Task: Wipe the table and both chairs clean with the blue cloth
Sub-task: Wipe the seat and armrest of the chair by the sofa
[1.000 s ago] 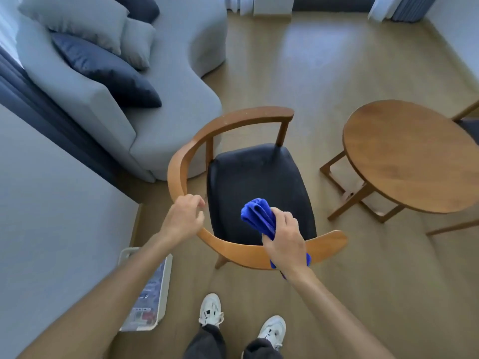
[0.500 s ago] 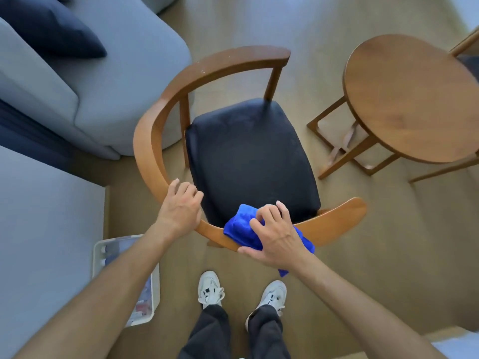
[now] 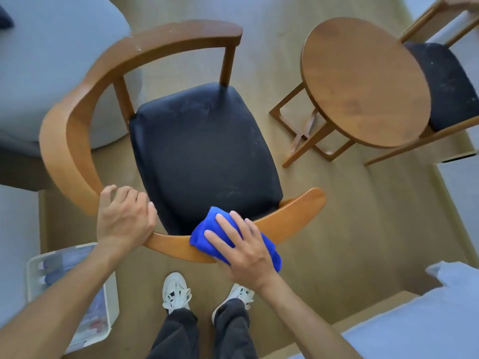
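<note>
A wooden chair (image 3: 75, 104) with a curved backrest and a black seat stands just in front of me. My right hand (image 3: 243, 248) presses the folded blue cloth (image 3: 207, 229) flat onto the near part of the curved wooden rail, fingers spread straight. My left hand (image 3: 124, 218) rests on the same rail further left, fingers curled over it. The round wooden table (image 3: 363, 81) stands to the right. Behind it, a second chair (image 3: 451, 81) with a dusty black seat is partly hidden.
A grey sofa (image 3: 51, 60) sits close behind the near chair at upper left. A white tray of bottles (image 3: 75, 294) lies on the floor beside my left foot. A pale bed edge (image 3: 414, 327) fills the lower right corner.
The view has tilted down and closer to the chair. My right hand has brought the cloth from above the seat down onto the rail and flattened on it. My left hand stays on the rail.
</note>
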### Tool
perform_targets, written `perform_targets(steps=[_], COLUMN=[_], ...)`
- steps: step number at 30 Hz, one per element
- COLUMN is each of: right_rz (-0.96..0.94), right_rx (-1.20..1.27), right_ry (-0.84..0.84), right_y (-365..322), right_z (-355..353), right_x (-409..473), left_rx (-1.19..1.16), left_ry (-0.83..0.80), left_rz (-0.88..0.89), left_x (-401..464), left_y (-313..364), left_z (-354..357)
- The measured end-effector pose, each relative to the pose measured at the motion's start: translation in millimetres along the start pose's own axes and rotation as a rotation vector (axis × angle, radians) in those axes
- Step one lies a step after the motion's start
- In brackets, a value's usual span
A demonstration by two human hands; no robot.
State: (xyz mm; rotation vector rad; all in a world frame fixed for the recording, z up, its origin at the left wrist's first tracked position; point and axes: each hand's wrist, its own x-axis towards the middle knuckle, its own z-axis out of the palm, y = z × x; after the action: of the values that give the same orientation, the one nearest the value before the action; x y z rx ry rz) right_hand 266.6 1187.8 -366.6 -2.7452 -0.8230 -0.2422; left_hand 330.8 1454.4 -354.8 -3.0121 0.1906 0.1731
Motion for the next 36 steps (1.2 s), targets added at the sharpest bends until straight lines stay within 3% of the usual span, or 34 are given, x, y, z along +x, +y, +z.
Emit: perform_targets(steps=[2, 5, 7, 9, 12, 16, 18, 22, 25, 28, 31, 36], right_rz=[0.164, 0.651, 0.866, 0.937, 0.841, 0.44, 0.308, 0.111, 0.259, 0.655, 0.905, 0.795], right_rx=[-0.046, -0.044, -0.015, -0.045, -0.076, 0.026, 0.066, 0.088, 0.028, 0.078, 0.018, -0.024], right_ry=[0.045, 0.147, 0.186, 0.216, 0.175, 0.043, 0.058, 0.04, 0.062, 0.098, 0.191, 0.141], right_y=[68.8, 140.9, 144.6, 118.8, 26.1, -110.8, -94.4, 10.2, 115.3, 168.1, 138.6, -25.6], right_z=[-19.6, -38.7, -37.1, -30.1, -4.3, 26.6, 29.9, -1.8, -27.9, -42.2, -33.5, 6.6], right_x=[-16.2, -16.5, -2.9, 5.8, 8.6, 27.9, 27.1, -14.1, -30.7, -15.8, -0.3, 10.4], left_rx=[0.011, -0.004, -0.02, -0.019, -0.002, 0.035, 0.047, 0.02, -0.008, -0.017, -0.018, 0.003], left_ry=[-0.004, 0.028, 0.053, 0.058, 0.081, 0.105, 0.126, 0.072, 0.034, 0.038, 0.024, 0.061], left_rz=[-0.011, -0.022, -0.028, -0.028, -0.029, -0.034, -0.028, -0.043, -0.061, -0.058, -0.06, -0.053], left_x=[2.2, 1.8, 3.1, 3.7, 3.1, 2.4, 2.5, 3.7, 2.9, 2.7, 1.8, 3.2], left_y=[2.1, 5.3, 6.0, 6.4, 6.7, 6.7, 6.5, 8.1, 9.5, 9.8, 9.0, 7.5], left_z=[-1.4, -1.5, -2.3, -1.9, -3.4, -4.9, -5.1, -7.4, -7.3, -6.7, -7.3, -4.0])
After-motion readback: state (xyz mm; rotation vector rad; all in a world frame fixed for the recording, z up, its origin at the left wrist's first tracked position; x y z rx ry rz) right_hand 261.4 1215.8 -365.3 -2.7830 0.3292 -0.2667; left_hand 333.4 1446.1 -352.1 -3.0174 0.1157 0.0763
